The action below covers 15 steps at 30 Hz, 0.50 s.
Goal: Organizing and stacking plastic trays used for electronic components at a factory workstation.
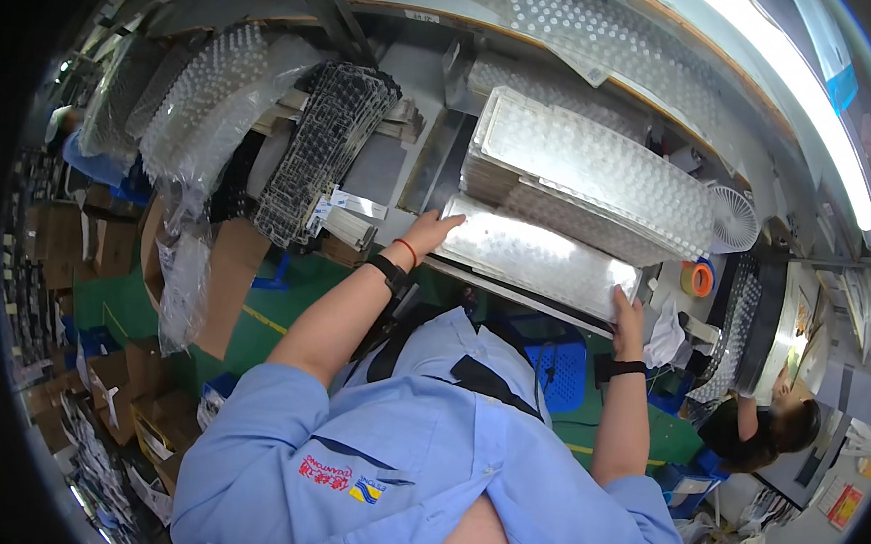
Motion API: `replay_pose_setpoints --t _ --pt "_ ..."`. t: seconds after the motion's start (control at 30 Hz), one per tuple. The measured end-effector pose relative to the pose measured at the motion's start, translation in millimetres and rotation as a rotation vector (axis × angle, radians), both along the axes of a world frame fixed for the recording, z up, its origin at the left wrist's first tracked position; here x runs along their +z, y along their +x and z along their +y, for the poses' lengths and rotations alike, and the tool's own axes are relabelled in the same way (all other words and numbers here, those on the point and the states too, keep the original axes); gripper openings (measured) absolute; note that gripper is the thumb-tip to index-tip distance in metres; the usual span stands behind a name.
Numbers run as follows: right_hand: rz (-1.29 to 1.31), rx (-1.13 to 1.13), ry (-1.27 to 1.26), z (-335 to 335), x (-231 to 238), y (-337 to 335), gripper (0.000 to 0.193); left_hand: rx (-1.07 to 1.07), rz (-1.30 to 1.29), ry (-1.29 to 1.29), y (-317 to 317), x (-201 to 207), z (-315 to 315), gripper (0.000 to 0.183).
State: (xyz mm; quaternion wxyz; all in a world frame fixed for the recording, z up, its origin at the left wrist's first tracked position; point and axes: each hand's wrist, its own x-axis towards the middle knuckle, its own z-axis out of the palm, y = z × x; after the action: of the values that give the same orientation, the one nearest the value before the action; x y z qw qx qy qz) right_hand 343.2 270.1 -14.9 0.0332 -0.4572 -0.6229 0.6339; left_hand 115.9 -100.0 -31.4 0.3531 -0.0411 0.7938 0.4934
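My left hand grips the left end of a long, shiny, see-through plastic tray, thumb over its edge. At the tray's right end, my right hand holds the corner. The tray lies level in front of me, over the near edge of the bench, and glare whitens part of its surface. Just beyond it stands a tall stack of similar clear plastic trays with rows of small pockets. Both hands' fingers are partly hidden under the tray.
Left on the bench is a pile of black keyboard-like parts, beside bagged dimpled trays. A small white fan and an orange tape roll stand right. Below are a blue stool and cardboard boxes. Another person is at right.
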Motion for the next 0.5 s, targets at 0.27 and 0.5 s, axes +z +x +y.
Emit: replay_pose_setpoints --t 0.27,0.5 --pt "-0.018 0.103 0.109 3.8 6.7 4.9 0.053 0.028 -0.218 0.226 35.5 13.3 -3.5 0.065" --pt "-0.028 0.17 0.172 8.0 -8.6 20.8 0.059 0.001 0.001 0.219 66.2 1.2 -22.4 0.061"
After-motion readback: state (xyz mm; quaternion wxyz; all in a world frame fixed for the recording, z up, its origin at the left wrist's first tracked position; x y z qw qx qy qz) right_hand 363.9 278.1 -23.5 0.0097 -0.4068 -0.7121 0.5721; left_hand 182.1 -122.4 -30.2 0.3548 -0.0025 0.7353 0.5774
